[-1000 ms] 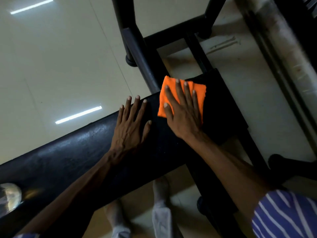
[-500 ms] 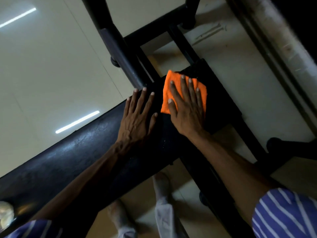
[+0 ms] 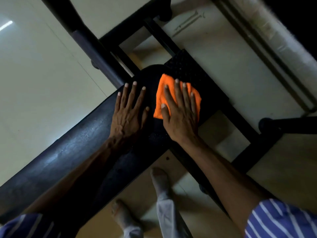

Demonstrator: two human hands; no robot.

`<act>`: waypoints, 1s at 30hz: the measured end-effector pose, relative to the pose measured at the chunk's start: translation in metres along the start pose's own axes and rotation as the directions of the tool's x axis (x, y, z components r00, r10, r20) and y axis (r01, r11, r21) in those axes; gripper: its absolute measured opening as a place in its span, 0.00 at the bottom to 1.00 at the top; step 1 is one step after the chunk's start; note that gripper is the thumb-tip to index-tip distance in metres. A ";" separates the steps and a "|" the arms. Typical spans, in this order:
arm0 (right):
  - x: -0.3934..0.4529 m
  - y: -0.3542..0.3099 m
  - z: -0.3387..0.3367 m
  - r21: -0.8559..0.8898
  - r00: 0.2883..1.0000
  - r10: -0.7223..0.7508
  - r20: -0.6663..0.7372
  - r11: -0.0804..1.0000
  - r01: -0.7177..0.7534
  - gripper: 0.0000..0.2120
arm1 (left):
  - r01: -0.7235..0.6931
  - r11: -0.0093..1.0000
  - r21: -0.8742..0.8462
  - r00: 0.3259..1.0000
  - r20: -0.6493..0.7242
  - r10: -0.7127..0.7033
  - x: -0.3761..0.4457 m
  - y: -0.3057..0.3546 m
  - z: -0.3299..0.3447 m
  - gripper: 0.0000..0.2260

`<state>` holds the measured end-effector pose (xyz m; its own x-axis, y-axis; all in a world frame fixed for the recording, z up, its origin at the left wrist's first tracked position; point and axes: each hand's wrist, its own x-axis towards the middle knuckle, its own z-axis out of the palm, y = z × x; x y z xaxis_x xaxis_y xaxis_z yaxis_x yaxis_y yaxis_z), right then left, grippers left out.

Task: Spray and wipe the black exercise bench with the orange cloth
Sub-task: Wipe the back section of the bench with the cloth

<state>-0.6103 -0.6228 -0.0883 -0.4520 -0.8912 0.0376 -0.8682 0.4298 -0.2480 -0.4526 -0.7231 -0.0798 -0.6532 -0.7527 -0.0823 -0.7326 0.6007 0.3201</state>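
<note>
Both hands have crept toward the rounded end of the bench (image 3: 72, 152) since a second ago, and the cloth (image 3: 178, 97) has slid with them, now bunched rather than flat and square.

That bench is a long black padded slab running from the lower left of the frame up to centre, glossy and faintly streaked along its far edge, with fine droplets near the wrists. Beyond its end sits a dark textured pad (image 3: 188, 71) on the black frame (image 3: 96, 50), over a pale tiled floor (image 3: 42, 69).

Left hand (image 3: 130, 114) lies palm down on the bench just left of the cloth, fingers spread and holding nothing. Right hand (image 3: 180, 115) presses flat on the cloth, fingers (image 3: 176, 93) slightly fanned, thumb over its near left edge.

Cloth is bright orange, soft and rumpled, lying at centre frame across the bench's end and the pad's edge. Pushed further, I judge it could slip off the end and drop to the floor, since only flat pressure holds it; its bunching may also leave streaks.
</note>
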 end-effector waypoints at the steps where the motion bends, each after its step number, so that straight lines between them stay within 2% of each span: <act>1: -0.016 0.001 -0.002 0.008 1.000 -0.011 -0.003 1.000 0.011 0.27 | 0.000 1.000 -0.003 1.000 0.001 0.000 0.000 -0.001 0.000 0.28; 4: -0.050 0.008 -0.006 0.021 0.999 -0.009 0.048 1.000 0.008 0.27 | -0.001 1.000 -0.003 1.000 0.011 0.001 0.000 -0.003 0.001 0.28; 8: -0.021 0.015 -0.010 0.014 0.997 -0.015 0.077 1.000 0.014 0.27 | -0.020 1.000 0.003 1.000 0.018 0.020 0.000 -0.007 0.004 0.28; 12: 0.024 0.014 -0.009 0.084 0.985 0.147 0.087 0.984 -0.154 0.28 | -0.016 1.000 -0.010 1.000 0.025 0.016 -0.001 -0.009 0.004 0.28; 14: 0.007 0.002 -0.004 0.070 0.982 0.184 0.036 0.980 -0.186 0.27 | -0.020 1.000 -0.007 0.999 0.028 0.021 0.000 -0.009 0.003 0.28; 16: -0.032 -0.012 -0.002 0.069 0.989 0.143 -0.024 0.988 -0.141 0.26 | -0.019 1.000 -0.008 0.999 0.033 0.020 0.000 -0.008 -0.001 0.28; 19: -0.077 -0.018 -0.003 0.073 0.996 0.093 0.014 0.993 -0.094 0.27 | -0.010 1.000 -0.008 0.999 0.046 0.011 -0.001 -0.005 -0.003 0.28; 22: -0.054 -0.004 -0.008 0.042 0.997 0.075 0.029 0.996 -0.076 0.27 | -0.015 1.000 -0.005 0.999 0.050 0.015 0.000 -0.005 -0.003 0.28; 26: 0.002 0.002 -0.008 0.051 0.972 0.236 -0.016 0.971 -0.235 0.28 | -0.016 1.000 -0.014 0.999 0.047 0.017 -0.001 -0.008 -0.001 0.28; 28: 0.003 -0.005 -0.005 0.071 0.957 0.288 -0.030 0.956 -0.285 0.28 | -0.010 1.000 -0.015 0.999 0.049 0.011 -0.003 -0.011 -0.001 0.28; 30: -0.023 -0.018 0.000 0.079 0.965 0.252 -0.071 0.966 -0.247 0.27 | 0.010 1.000 -0.011 0.999 0.047 -0.009 -0.009 -0.017 -0.005 0.28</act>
<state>-0.5845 -0.6096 -0.0845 -0.6699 -0.7412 0.0428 -0.7109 0.6237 -0.3251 -0.4341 -0.7278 -0.0801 -0.6545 -0.7448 -0.1298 -0.7369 0.5900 0.3300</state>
